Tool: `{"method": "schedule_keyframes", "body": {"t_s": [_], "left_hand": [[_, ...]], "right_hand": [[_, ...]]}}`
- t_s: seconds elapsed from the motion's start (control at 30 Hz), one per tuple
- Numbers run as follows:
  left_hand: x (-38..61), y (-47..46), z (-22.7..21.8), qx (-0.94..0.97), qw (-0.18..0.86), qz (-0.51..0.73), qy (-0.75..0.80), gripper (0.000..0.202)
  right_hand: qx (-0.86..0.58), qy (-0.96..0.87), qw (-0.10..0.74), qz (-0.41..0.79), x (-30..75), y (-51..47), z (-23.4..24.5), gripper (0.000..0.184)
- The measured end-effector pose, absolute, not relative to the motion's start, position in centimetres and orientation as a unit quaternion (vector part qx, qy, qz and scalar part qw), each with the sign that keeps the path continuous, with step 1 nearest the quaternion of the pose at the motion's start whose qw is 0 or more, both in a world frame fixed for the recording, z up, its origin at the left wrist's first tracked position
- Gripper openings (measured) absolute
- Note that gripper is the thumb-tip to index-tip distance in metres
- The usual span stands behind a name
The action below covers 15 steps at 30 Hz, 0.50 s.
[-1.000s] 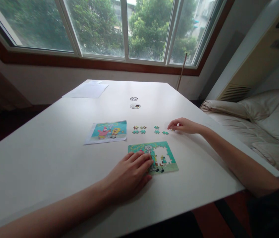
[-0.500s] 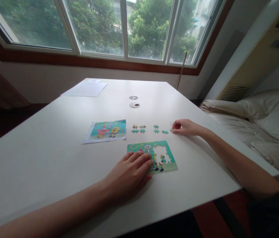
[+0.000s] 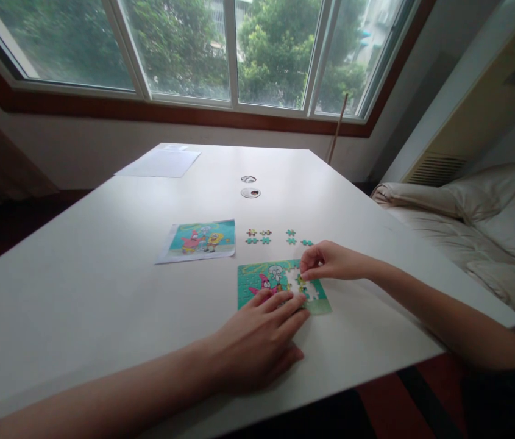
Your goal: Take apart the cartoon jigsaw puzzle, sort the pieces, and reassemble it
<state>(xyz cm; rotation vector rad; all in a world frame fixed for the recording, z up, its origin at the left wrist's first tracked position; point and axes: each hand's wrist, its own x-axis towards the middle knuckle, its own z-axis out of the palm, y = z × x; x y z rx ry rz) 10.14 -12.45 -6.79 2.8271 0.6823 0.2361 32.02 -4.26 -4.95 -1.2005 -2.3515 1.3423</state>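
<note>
A cartoon jigsaw puzzle (image 3: 248,281), mostly filled in, lies on the white table with a gap in its right half. My left hand (image 3: 266,332) rests with outstretched fingers over the puzzle's lower edge, covering part of it. Above the gap, my right hand (image 3: 325,261) pinches a small puzzle piece (image 3: 303,278), which is partly hidden by the fingertips. Several loose puzzle pieces (image 3: 264,240) are laid out in rows just beyond the puzzle. To their left is a printed reference picture (image 3: 202,239) of the same cartoon scene.
Two round discs (image 3: 250,192) lie farther back on the white table (image 3: 124,274). White sheets of paper (image 3: 161,163) sit at its far left corner. A pale sofa (image 3: 462,219) stands to the right, and a window spans the wall behind.
My right hand has carried the piece from the right end of the loose row toward me, over the puzzle's gap. My left hand has slid right along the puzzle, its fingers more stretched.
</note>
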Motion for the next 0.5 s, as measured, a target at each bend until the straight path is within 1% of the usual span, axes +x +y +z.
{"method": "schedule_keyframes", "body": {"t_s": [0.13,0.3,0.5], "left_hand": [[10.15,-12.42,-6.83,0.963,0.115,0.081,0.231,0.044],[10.15,-12.43,-6.87,0.963,0.115,0.080,0.228,0.044],[10.13,-12.43,-6.81,0.963,0.114,0.084,0.228,0.044]], "right_hand": [[-0.401,-0.803,0.088,0.432,32.02,-4.26,-5.16,0.022],[-0.413,-0.834,0.088,0.355,32.06,-4.29,-5.23,0.020],[-0.427,-0.853,0.085,0.289,31.40,-4.99,-4.90,0.014]]}}
